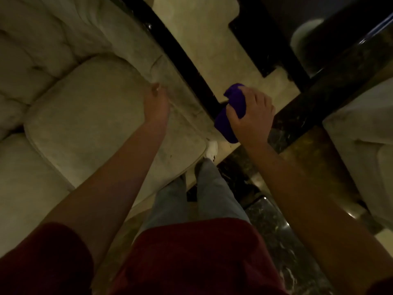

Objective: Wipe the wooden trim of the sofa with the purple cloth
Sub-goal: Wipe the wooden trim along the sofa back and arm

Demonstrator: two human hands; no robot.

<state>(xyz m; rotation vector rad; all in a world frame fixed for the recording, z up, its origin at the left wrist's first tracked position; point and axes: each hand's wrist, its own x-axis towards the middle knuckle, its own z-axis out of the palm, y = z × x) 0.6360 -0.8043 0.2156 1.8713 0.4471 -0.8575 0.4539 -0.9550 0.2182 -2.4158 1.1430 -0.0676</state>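
A cream upholstered sofa (85, 116) fills the left half of the view. Its padded arm runs diagonally, and a dark wooden trim (170, 47) follows the arm's outer edge. My right hand (251, 116) is shut on the purple cloth (231, 107), bunched up and held at the near end of that dark trim. Part of the cloth hangs below the hand. My left hand (156, 103) rests on the sofa arm cushion with its fingers loosely extended, holding nothing.
The floor is pale polished stone (212, 39) with dark marble bands (297, 116). A second cream seat (361, 135) stands at the right edge. My legs in grey trousers and a white shoe (211, 149) stand between the sofa and the dark band.
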